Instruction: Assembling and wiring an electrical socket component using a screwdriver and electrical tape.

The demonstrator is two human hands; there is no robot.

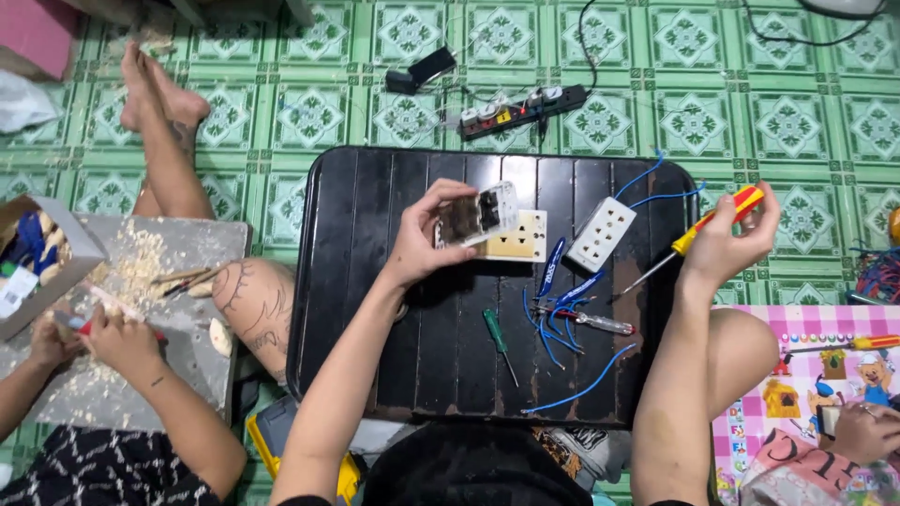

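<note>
Left hand (419, 245) fingers pinched a white rectangular socket plate (476, 215), open back upward as if for inspection, over the black slatted tray's (375, 356) far edge. Right hand (727, 245) fingers wrapped a red-and-yellow screwdriver (698, 234) near the tray's right edge, tip toward blue wires (562, 323). Green patterned floor tiles (797, 122) surrounded the tray.

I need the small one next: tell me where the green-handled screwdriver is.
The green-handled screwdriver lies on the black tray, near the middle toward the person, between their forearms, just left of the loose blue wires.
</note>
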